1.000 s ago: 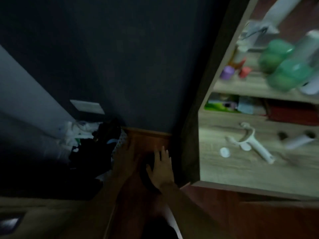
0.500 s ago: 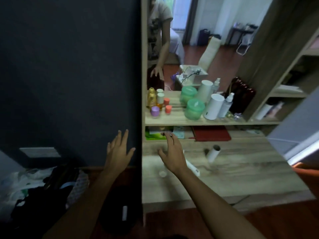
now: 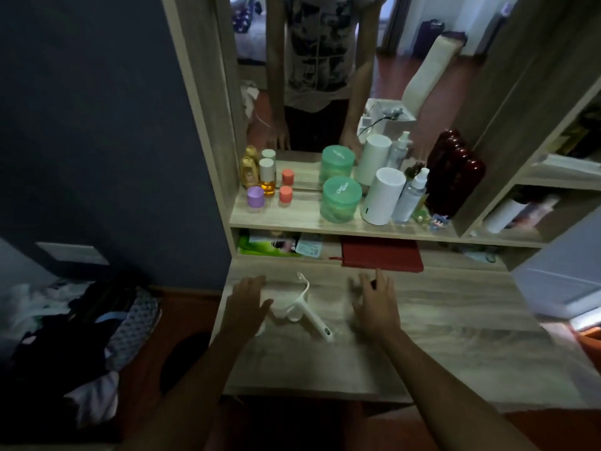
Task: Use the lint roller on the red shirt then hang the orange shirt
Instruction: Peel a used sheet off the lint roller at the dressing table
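A white lint roller handle with a curved wire arm lies on the wooden dressing table, without a roll on it. My left hand hovers just left of it, fingers apart, over a small white cap. My right hand is spread palm-down to the right of the handle, blurred; what lies under it is hidden. Neither hand holds anything. No red or orange shirt is in view.
A shelf above the table carries green jars, a white cylinder, a spray bottle and small bottles. A red notebook sits under the shelf. A mirror reflects a person. Clothes are piled on the floor at left.
The view has swung up from the dark floor corner to the dressing table. Both hands have moved over the tabletop and now flank the lint roller handle.
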